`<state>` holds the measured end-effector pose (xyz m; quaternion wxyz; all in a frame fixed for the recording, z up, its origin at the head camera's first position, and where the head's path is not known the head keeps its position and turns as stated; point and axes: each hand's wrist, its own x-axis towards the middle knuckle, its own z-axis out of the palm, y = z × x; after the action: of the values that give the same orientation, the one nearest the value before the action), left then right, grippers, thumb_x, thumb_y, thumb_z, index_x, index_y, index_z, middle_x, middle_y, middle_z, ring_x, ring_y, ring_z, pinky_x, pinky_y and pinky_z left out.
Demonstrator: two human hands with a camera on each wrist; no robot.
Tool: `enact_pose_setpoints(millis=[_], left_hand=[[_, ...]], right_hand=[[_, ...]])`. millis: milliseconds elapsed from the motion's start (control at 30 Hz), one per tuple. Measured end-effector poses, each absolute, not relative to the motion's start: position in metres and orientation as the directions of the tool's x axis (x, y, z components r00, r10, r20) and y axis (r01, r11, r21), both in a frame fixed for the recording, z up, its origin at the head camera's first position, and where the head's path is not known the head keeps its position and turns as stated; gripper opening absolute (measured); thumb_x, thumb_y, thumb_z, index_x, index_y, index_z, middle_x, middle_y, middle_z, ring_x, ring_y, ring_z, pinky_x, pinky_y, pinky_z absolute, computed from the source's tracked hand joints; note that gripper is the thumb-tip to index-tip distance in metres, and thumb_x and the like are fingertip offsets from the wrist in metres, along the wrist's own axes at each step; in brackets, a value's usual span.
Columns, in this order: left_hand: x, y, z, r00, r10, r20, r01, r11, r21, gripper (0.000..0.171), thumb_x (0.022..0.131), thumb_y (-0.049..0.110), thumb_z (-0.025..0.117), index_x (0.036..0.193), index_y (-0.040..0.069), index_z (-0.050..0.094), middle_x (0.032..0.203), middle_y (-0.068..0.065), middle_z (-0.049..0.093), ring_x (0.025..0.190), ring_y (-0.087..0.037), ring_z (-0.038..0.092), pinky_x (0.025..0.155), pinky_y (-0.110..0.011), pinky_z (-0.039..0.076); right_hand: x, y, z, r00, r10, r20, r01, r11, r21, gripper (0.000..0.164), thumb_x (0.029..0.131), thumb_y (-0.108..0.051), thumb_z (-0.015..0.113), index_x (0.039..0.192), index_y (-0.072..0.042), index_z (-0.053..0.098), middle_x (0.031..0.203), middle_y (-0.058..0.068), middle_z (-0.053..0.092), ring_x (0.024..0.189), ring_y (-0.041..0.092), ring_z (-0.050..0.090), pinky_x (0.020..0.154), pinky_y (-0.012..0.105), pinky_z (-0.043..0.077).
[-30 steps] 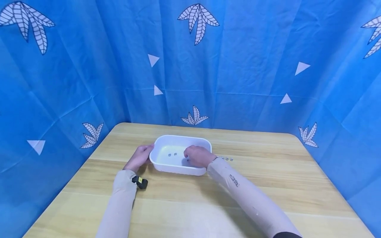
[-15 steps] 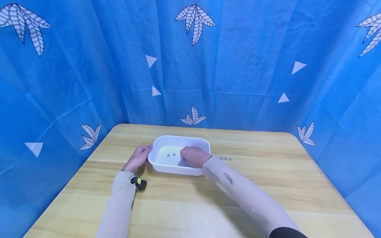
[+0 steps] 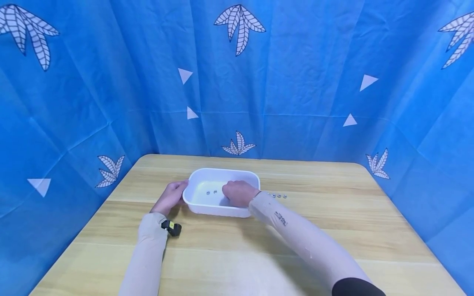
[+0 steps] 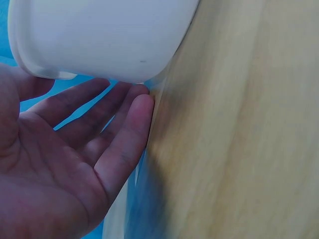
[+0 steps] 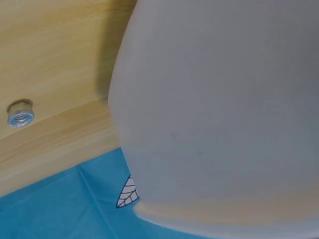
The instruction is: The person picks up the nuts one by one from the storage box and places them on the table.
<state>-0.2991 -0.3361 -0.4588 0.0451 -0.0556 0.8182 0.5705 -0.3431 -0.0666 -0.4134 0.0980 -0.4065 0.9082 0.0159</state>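
Observation:
A white plastic tub (image 3: pixel 218 211) stands on the table with two small metal nuts (image 3: pixel 211 192) visible on its floor. My left hand (image 3: pixel 171 197) holds the tub's left end. In the left wrist view, the left thumb lies at the rim of the tub (image 4: pixel 114 40) and the fingers reach along the outside of its wall. My right hand (image 3: pixel 240 193) is down inside the tub's right half, knuckles up. Its fingertips are hidden in the head view, and the tub wall (image 5: pixel 214 114) blocks the right wrist view, so whatever they hold does not show.
Several more nuts (image 3: pixel 279 196) lie in a row on the wooden table (image 3: pixel 207 255), right of the tub; one nut (image 5: pixel 20 113) shows closely in the right wrist view. A blue curtain (image 3: pixel 303 82) hangs behind and beside the table. The right forearm crosses the table's right half.
My right hand has shifted slightly left inside the tub, and a nut seen by its fingers a second ago is out of sight. The left hand stays at the tub's end.

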Motion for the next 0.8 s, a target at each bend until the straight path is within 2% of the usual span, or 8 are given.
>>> enact_pose_setpoints(millis=[167, 333, 467, 567, 700, 800], left_hand=[[-0.299, -0.337, -0.462, -0.988, -0.035, -0.150, -0.153, 0.341, 0.928, 0.063, 0.111, 0.047, 0.040, 0.154, 0.002, 0.045, 0.141, -0.024, 0.063, 0.103, -0.014, 0.072, 0.086, -0.025, 0.060], [-0.298, -0.338, -0.461, -0.989, -0.027, -0.145, -0.145, 0.342, 0.928, 0.064, 0.111, 0.048, 0.039, 0.155, 0.002, 0.043, 0.145, -0.025, 0.060, 0.111, -0.019, 0.071, 0.090, -0.026, 0.060], [-0.298, -0.337, -0.459, -0.987, -0.032, -0.158, -0.159, 0.341, 0.926, 0.064, 0.111, 0.048, 0.039, 0.155, 0.002, 0.042, 0.146, -0.025, 0.059, 0.113, -0.021, 0.070, 0.091, -0.026, 0.060], [-0.298, -0.337, -0.458, -0.984, -0.036, -0.172, -0.174, 0.344, 0.923, 0.064, 0.111, 0.048, 0.038, 0.156, 0.002, 0.042, 0.147, -0.024, 0.058, 0.109, -0.018, 0.071, 0.089, -0.024, 0.059], [-0.298, -0.336, -0.458, -0.984, -0.033, -0.174, -0.175, 0.343, 0.923, 0.063, 0.111, 0.046, 0.039, 0.156, 0.002, 0.041, 0.146, -0.024, 0.058, 0.104, -0.014, 0.071, 0.087, -0.023, 0.059], [-0.299, -0.336, -0.456, -0.987, -0.022, -0.160, -0.158, 0.349, 0.924, 0.063, 0.112, 0.046, 0.038, 0.156, 0.001, 0.041, 0.146, -0.026, 0.058, 0.104, -0.015, 0.072, 0.088, -0.024, 0.060]], right_hand=[[-0.346, -0.063, -0.414, -0.666, -0.717, -0.206, -0.731, 0.683, -0.015, 0.013, 0.103, -0.018, 0.064, 0.113, -0.014, 0.071, 0.101, 0.002, 0.073, 0.085, 0.013, 0.063, 0.090, 0.027, 0.057], [-0.349, -0.058, -0.409, -0.674, -0.707, -0.212, -0.725, 0.688, 0.011, 0.011, 0.101, -0.015, 0.064, 0.110, -0.012, 0.071, 0.095, 0.002, 0.071, 0.080, 0.014, 0.062, 0.081, 0.025, 0.056], [-0.351, -0.053, -0.402, -0.671, -0.713, -0.205, -0.732, 0.681, 0.029, 0.010, 0.101, -0.012, 0.063, 0.108, -0.011, 0.070, 0.094, 0.002, 0.071, 0.080, 0.014, 0.061, 0.079, 0.025, 0.056], [-0.353, -0.049, -0.396, -0.675, -0.710, -0.199, -0.727, 0.687, 0.014, 0.007, 0.097, -0.007, 0.066, 0.101, -0.011, 0.068, 0.089, 0.003, 0.068, 0.078, 0.015, 0.059, 0.074, 0.025, 0.055], [-0.354, -0.043, -0.385, -0.689, -0.694, -0.208, -0.705, 0.709, -0.030, 0.012, 0.091, -0.004, 0.071, 0.091, -0.013, 0.063, 0.083, 0.001, 0.063, 0.074, 0.016, 0.057, 0.066, 0.025, 0.050], [-0.355, -0.038, -0.377, -0.695, -0.689, -0.204, -0.697, 0.716, -0.041, 0.014, 0.090, -0.005, 0.072, 0.089, -0.014, 0.062, 0.083, 0.001, 0.062, 0.074, 0.016, 0.056, 0.065, 0.024, 0.050]])
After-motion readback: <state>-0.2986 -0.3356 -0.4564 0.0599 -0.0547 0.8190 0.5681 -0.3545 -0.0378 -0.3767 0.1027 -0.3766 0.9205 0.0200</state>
